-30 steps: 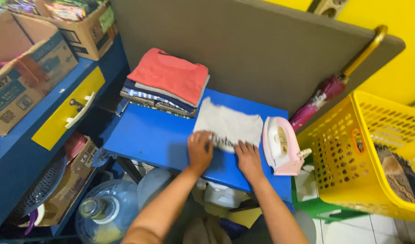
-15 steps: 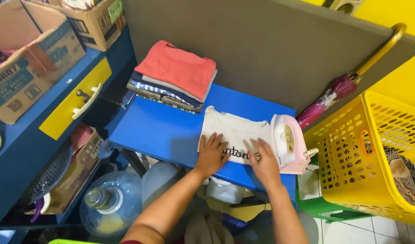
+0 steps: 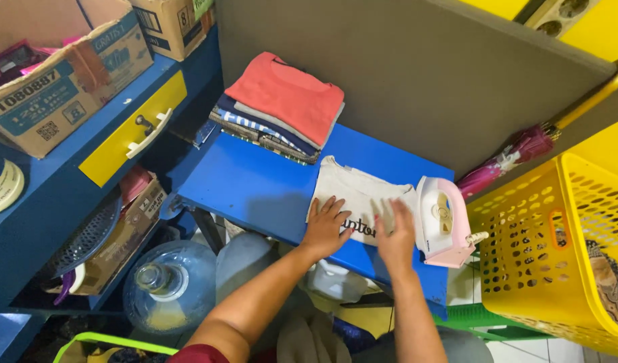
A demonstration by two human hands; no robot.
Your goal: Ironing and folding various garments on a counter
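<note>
Cramped corner: yellow wall, big grey-brown board leaning behind a small blue-topped table (image 3: 255, 181). Blue shelf unit with one yellow drawer front (image 3: 131, 131) on my left.

On the table, one off-white folded cotton t-shirt (image 3: 353, 191) with dark lettering on the near edge. It lies flat at the table's right-front part, edges roughly squared, just beside the iron. The lettering is partly covered by my hands.

My left hand (image 3: 326, 227): open, fingers spread, palm down on the shirt's near-left edge. Gripping nothing. My right hand (image 3: 395, 236): open and flat on the shirt's near-right part, slightly blurred, holding nothing.

Counts:
- 1 white-and-pink electric iron (image 3: 443, 225), standing at the shirt's right edge, touching or nearly touching it, can't tell which.
- 1 stack of folded clothes (image 3: 279, 111) at the table's back-left, coral-red shirt on top, about four layers visible.
- 1 yellow perforated plastic laundry basket (image 3: 558, 269) on the right, some fabric inside.
- 1 magenta folded umbrella (image 3: 507, 161) with a yellow handle, leaning against the board.
- 2 cardboard boxes on the shelf top.
- 1 clear water jug (image 3: 162, 286) on the floor under the table.
</note>
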